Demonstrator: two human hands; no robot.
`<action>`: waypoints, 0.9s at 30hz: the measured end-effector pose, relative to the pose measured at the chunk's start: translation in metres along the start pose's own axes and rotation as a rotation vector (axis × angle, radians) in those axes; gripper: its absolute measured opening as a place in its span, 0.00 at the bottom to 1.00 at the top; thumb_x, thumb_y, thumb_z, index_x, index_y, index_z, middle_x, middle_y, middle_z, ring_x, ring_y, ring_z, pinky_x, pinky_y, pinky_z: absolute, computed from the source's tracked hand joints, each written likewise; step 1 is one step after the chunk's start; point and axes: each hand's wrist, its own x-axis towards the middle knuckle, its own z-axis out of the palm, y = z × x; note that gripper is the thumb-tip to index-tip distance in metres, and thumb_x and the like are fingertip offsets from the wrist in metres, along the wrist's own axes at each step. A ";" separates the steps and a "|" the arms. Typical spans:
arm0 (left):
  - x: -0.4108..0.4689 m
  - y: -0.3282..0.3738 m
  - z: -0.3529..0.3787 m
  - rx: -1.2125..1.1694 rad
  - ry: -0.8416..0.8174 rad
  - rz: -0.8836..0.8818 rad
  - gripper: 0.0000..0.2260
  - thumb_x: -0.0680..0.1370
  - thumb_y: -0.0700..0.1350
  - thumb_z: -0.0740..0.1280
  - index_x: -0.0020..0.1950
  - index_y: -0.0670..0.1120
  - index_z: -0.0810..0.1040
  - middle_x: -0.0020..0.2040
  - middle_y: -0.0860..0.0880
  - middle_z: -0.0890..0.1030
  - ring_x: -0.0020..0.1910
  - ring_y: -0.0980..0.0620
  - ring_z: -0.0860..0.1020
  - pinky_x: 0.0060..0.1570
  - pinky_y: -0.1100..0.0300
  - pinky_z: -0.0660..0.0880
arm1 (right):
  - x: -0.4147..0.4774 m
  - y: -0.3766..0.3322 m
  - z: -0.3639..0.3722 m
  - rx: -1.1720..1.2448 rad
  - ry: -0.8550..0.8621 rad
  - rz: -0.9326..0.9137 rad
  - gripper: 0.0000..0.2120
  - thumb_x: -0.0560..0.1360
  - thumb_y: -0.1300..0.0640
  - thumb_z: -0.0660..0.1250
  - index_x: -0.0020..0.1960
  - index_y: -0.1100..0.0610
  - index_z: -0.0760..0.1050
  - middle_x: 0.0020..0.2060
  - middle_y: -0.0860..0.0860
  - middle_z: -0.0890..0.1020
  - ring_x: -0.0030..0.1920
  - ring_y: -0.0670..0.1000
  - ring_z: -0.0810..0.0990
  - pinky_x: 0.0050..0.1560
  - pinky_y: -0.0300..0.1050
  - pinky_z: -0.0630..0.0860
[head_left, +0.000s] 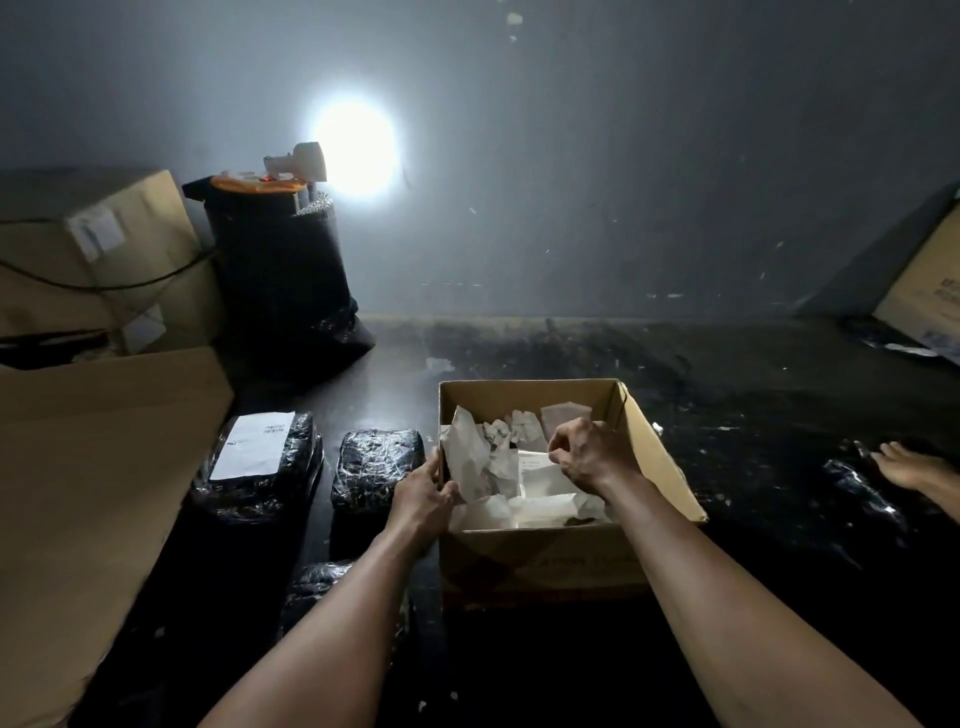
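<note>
Left hand (423, 493) has a grip on the box (545, 564); right hand (592, 452) seemingly pinches paper (537, 472).

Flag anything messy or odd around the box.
The paper in the box is crumpled and jumbled, not flat. The floor behind it is strewn with dust and pale scraps. Nothing looks spilled or broken.

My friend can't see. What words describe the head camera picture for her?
A person's left hand grips the left wall of an open cardboard box on a dark floor, while the right hand pinches white paper inside it. Black wrapped parcels lie to the left.
</note>
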 end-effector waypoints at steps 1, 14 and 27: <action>0.000 0.000 0.000 -0.007 -0.006 -0.004 0.29 0.79 0.42 0.67 0.77 0.58 0.61 0.63 0.46 0.80 0.51 0.50 0.79 0.58 0.50 0.77 | 0.000 -0.001 0.000 -0.005 -0.005 0.000 0.01 0.76 0.56 0.72 0.45 0.50 0.82 0.42 0.49 0.85 0.41 0.48 0.83 0.46 0.49 0.84; 0.004 -0.003 -0.002 0.130 -0.001 0.067 0.27 0.78 0.44 0.66 0.76 0.57 0.64 0.59 0.46 0.82 0.54 0.46 0.80 0.57 0.49 0.78 | 0.005 -0.004 -0.002 -0.027 -0.100 0.025 0.08 0.78 0.59 0.68 0.53 0.51 0.84 0.54 0.49 0.85 0.51 0.50 0.83 0.50 0.44 0.81; 0.015 -0.013 -0.015 0.005 -0.062 0.099 0.23 0.79 0.52 0.65 0.73 0.57 0.67 0.55 0.51 0.82 0.47 0.51 0.84 0.48 0.49 0.83 | 0.005 -0.043 -0.010 -0.005 -0.163 -0.013 0.15 0.77 0.52 0.71 0.61 0.56 0.79 0.58 0.54 0.83 0.58 0.54 0.81 0.56 0.45 0.78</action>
